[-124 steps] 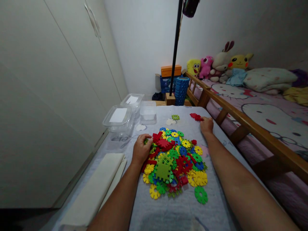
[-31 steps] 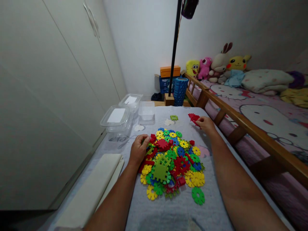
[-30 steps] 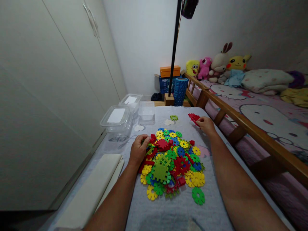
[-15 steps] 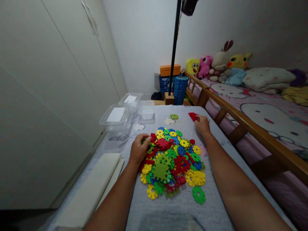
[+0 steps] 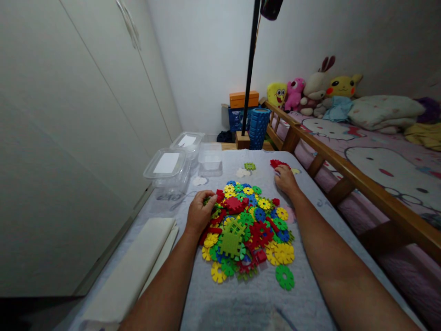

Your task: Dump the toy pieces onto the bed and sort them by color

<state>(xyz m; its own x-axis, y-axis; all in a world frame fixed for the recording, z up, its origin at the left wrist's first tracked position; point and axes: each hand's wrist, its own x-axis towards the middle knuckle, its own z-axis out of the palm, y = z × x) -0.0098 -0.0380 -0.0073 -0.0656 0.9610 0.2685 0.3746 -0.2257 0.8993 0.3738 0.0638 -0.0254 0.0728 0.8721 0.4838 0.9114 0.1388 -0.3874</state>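
Observation:
A pile of plastic building pieces (image 5: 246,218) in red, yellow, green and blue covers the middle of the cloth. My left hand (image 5: 200,210) is at its left edge, thumb and forefinger closed around a green piece (image 5: 206,201) that shows between them. A small red block (image 5: 219,196) lies by those fingertips. Beyond the pile, a red toothed piece (image 5: 278,163) lies flat on the cloth near the far right corner. Just in front of it is my right hand (image 5: 286,179), fingers loosely bent and apart, holding nothing visible. One green square piece (image 5: 250,166) lies separately to its left.
Clear lidded boxes (image 5: 166,168) and a clear box (image 5: 210,158) stand at the far left. Folded white cloth (image 5: 138,266) lies along the left edge. A wooden bed rail (image 5: 330,172) runs along the right. Behind the table rises a black pole (image 5: 250,69).
My right hand has let go of the red toothed piece, which now lies on the cloth, and has drawn slightly left and nearer. My left hand has stayed in place.

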